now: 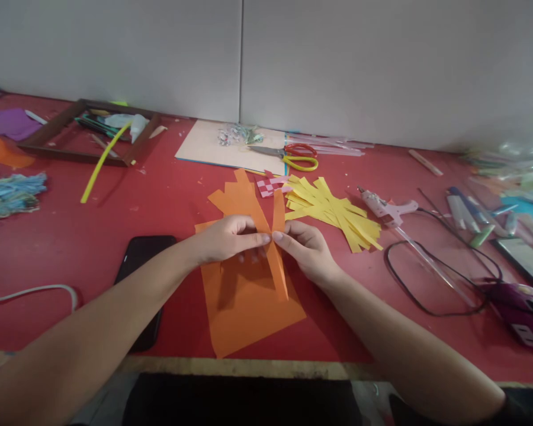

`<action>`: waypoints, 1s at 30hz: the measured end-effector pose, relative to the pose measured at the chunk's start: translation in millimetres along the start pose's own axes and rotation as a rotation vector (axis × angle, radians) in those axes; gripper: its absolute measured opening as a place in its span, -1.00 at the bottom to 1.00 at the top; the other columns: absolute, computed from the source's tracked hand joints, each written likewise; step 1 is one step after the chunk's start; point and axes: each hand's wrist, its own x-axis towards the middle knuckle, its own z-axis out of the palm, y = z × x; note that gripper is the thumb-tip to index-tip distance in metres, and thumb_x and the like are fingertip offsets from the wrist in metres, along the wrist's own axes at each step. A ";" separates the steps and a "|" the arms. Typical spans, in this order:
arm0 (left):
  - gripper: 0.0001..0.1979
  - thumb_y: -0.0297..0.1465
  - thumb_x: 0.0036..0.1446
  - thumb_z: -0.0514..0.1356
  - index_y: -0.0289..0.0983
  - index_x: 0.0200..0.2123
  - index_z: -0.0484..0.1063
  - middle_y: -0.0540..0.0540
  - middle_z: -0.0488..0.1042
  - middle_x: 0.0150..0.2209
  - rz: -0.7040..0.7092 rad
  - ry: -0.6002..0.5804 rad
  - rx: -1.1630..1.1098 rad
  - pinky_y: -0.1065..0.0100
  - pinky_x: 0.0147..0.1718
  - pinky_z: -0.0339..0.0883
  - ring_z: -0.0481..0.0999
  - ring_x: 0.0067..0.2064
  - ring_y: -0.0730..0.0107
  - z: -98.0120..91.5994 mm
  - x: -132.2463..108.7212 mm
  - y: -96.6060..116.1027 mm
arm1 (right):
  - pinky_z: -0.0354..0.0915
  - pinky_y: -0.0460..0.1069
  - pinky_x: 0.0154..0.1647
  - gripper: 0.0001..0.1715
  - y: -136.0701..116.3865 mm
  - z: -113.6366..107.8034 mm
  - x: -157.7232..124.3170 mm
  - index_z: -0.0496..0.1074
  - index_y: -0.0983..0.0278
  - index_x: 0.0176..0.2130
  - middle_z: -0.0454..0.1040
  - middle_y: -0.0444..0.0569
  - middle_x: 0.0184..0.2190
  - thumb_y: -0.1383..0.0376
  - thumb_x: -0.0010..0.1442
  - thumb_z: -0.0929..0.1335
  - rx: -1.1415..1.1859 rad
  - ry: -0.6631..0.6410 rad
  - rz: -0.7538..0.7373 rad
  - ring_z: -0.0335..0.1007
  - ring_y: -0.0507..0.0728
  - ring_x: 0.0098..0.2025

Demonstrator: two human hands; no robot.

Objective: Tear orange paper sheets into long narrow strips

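Now both my left hand [231, 239] and right hand [304, 248] pinch one orange strip [278, 260] over the orange sheet [244, 307], mid-fold I judge; the crease needs pressing next.

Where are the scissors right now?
Head view: the scissors lie at the table's back centre, partly on the beige board, just behind the yellow strips.

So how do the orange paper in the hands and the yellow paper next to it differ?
The orange paper is one large sheet, cut into strips at its far end only; the yellow paper is a loose pile of separate narrow strips. The orange paper is pinched by the left hand and the right hand; the yellow paper lies untouched. The orange paper is partly lifted; the yellow lies flat. Both rest on the red table.
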 end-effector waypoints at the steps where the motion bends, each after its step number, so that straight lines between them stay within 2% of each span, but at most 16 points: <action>1: -0.61 -0.06 0.11 0.30 -0.32 -0.35 0.44 -0.10 0.57 -0.39 0.001 0.004 -0.001 0.37 -0.46 0.35 0.52 -0.43 0.42 0.0 0.5 -0.7 | 0.25 -0.03 -0.39 -0.56 0.3 0.0 0.1 0.39 0.24 -0.48 0.39 -0.13 -0.51 -0.04 0.14 0.45 -0.008 0.010 0.001 0.29 0.04 -0.46; 7: -0.66 -0.11 0.11 0.30 -0.30 -0.34 0.44 -0.07 0.55 -0.42 -0.012 0.033 -0.024 0.40 -0.48 0.34 0.50 -0.46 0.44 0.8 1.1 0.4 | 0.24 -0.03 -0.42 -0.52 3.4 -0.3 0.9 0.35 0.24 -0.50 0.40 -0.13 -0.51 -0.06 0.13 0.45 -0.018 0.046 0.003 0.26 0.03 -0.48; 14: -0.57 -0.02 0.05 0.32 -0.30 -0.34 0.44 -0.07 0.55 -0.42 -0.034 0.095 -0.045 0.40 -0.48 0.33 0.49 -0.47 0.44 2.3 -2.0 8.1 | 0.21 -0.05 -0.46 -0.51 6.7 0.1 2.2 0.34 0.23 -0.50 0.37 -0.16 -0.56 -0.07 0.11 0.46 0.015 0.121 -0.001 0.24 0.01 -0.51; 18: -0.52 0.05 0.07 0.27 -0.30 -0.35 0.44 -0.10 0.56 -0.42 -0.054 0.059 0.038 0.37 -0.45 0.36 0.51 -0.42 0.37 0.7 -4.1 3.9 | 0.14 -0.06 -0.50 -0.50 7.0 0.1 2.6 0.29 0.22 -0.51 0.33 -0.19 -0.59 -0.07 0.10 0.46 0.004 0.115 -0.006 0.16 -0.01 -0.54; 23: -0.54 0.00 0.04 0.32 -0.32 -0.29 0.46 -0.07 0.55 -0.41 -0.050 0.040 0.052 0.36 -0.42 0.36 0.50 -0.43 0.40 1.5 -3.5 2.4 | 0.11 -0.06 -0.52 -0.48 7.1 0.4 2.7 0.26 0.22 -0.53 0.30 -0.21 -0.62 -0.06 0.06 0.49 0.012 0.136 -0.024 0.15 -0.01 -0.55; 25: -0.54 0.00 0.04 0.32 -0.32 -0.32 0.45 -0.06 0.53 -0.43 -0.027 0.037 0.029 0.37 -0.44 0.35 0.50 -0.44 0.41 2.1 -2.2 3.0 | 0.17 -0.05 -0.48 -0.49 5.3 0.5 2.2 0.28 0.21 -0.53 0.33 -0.19 -0.60 -0.07 0.06 0.49 0.014 0.119 -0.026 0.21 0.01 -0.54; 30: -0.55 0.00 0.11 0.28 -0.33 -0.33 0.45 -0.10 0.55 -0.42 0.015 0.020 0.034 0.38 -0.44 0.33 0.52 -0.43 0.40 0.5 -0.5 -0.6 | 0.33 0.02 -0.36 -0.53 -1.2 1.2 0.3 0.41 0.22 -0.48 0.44 -0.10 -0.51 -0.10 0.09 0.46 0.005 -0.036 -0.006 0.36 0.09 -0.44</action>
